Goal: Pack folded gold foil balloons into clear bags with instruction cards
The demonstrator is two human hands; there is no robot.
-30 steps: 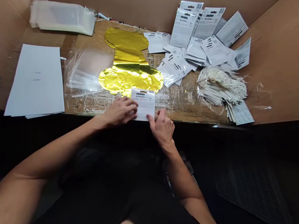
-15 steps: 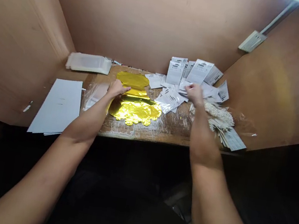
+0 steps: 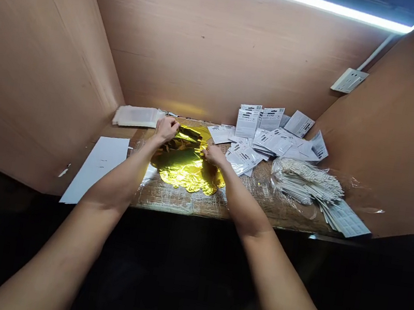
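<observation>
A flat, shiny gold foil balloon (image 3: 182,164) with a crinkled near edge lies on the wooden table, its far part lifted and folded over. At its upper left, my left hand (image 3: 167,129) is closed, pinching the foil. My right hand (image 3: 214,155) grips its right side with fingers curled, their tips partly hidden. Just right of this hand lie white printed cards in clear sleeves (image 3: 244,156).
More sleeved cards (image 3: 271,118) lean against the back wall. A bundle of thin white straws (image 3: 307,181) in clear plastic lies at the right. On the left are white sheets (image 3: 99,164) and a stack of clear plastic sleeves (image 3: 138,116). Side walls enclose the table.
My right hand has moved left from the printed cards to the foil balloon and grips it. My left hand now pinches the foil, and its far part is raised. The view has tilted up.
</observation>
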